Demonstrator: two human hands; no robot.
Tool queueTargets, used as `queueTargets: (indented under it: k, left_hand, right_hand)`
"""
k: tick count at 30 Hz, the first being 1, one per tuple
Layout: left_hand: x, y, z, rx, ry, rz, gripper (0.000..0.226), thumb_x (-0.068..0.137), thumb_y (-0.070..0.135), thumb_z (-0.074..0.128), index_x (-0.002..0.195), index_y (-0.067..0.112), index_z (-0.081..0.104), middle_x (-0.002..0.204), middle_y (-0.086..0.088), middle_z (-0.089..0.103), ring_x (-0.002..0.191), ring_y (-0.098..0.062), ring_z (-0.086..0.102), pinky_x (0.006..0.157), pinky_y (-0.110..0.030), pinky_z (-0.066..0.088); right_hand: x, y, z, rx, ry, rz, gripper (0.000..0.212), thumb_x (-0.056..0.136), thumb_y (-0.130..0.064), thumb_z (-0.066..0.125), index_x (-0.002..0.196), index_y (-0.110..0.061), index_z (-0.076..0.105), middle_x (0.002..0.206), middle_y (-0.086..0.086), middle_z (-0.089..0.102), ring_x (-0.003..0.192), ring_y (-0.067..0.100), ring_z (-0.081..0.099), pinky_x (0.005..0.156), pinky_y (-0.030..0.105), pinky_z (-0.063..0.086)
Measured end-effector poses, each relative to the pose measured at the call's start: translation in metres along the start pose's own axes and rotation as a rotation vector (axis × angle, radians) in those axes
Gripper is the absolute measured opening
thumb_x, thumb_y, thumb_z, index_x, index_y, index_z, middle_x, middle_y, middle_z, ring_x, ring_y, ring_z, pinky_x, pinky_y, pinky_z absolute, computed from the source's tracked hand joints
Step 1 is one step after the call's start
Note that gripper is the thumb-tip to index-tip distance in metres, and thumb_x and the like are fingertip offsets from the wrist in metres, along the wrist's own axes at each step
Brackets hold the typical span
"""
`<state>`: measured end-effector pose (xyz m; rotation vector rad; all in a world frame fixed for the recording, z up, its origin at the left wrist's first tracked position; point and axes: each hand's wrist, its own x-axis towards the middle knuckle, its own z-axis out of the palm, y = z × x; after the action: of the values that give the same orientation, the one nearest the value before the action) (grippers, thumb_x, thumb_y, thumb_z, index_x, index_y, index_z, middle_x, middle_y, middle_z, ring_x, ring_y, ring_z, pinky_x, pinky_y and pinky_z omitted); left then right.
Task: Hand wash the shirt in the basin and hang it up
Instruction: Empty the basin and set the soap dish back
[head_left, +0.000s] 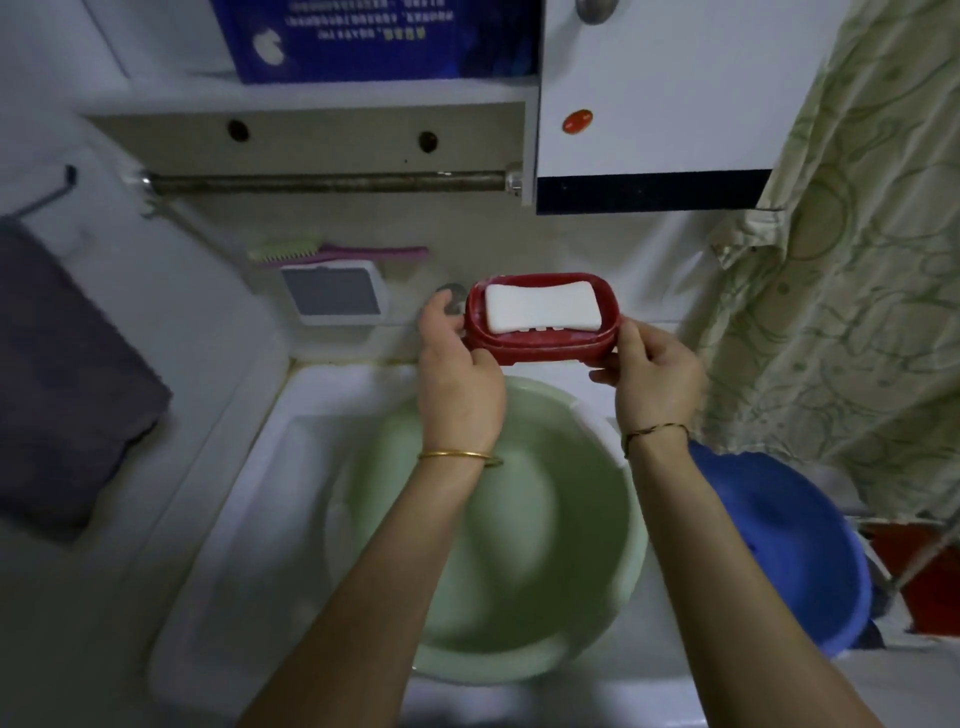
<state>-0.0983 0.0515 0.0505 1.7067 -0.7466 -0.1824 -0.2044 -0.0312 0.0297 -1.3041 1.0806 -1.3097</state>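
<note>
Holding the dish at its left end, the left hand (460, 358) had its fingers curled round the rim of the red soap dish (543, 340), thumb on the near edge. The dish lay level, its long axis running left to right between the two hands, raised over the far rim of the green basin (597, 545) that sat in the white sink (244, 499). A white soap bar (543, 306) rested lengthwise in the dish, aligned with it, about midway between the hands and close to the fingertips of each. At the right end, the right hand (657, 376) pinched the dish's corner with curled fingers. Neither hand touched the soap itself. The shirt could not be made out; the blurred basin showed only pale green. Either hand would seem equally placed to release the dish and lift the bar.
</note>
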Motion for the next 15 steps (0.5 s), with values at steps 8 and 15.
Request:
queueTargets:
  k: [8, 15]
  left_hand:
    - [0.013, 0.017, -0.074, -0.058, 0.235, 0.048, 0.061, 0.083, -0.015, 0.037, 0.139, 0.007, 0.032, 0.120, -0.005, 0.050, 0.097, -0.004, 0.051, 0.087, -0.005, 0.041]
    - [0.047, 0.039, -0.121, -0.055, 0.348, 0.133, 0.070, 0.077, -0.007, 0.054, 0.140, 0.004, 0.026, 0.124, -0.003, 0.046, 0.115, -0.014, 0.051, 0.101, -0.021, 0.043]
  right_hand:
    - [-0.029, -0.037, 0.069, 0.023, -0.151, -0.064, 0.028, 0.094, -0.023, 0.049, 0.075, -0.027, 0.068, 0.069, 0.004, 0.069, 0.065, 0.018, 0.068, 0.065, 0.042, 0.059]
    - [-0.028, -0.087, 0.138, 0.072, -0.253, -0.132, 0.030, 0.096, -0.021, 0.049, 0.077, -0.012, 0.069, 0.069, 0.007, 0.068, 0.067, 0.025, 0.068, 0.066, 0.046, 0.058]
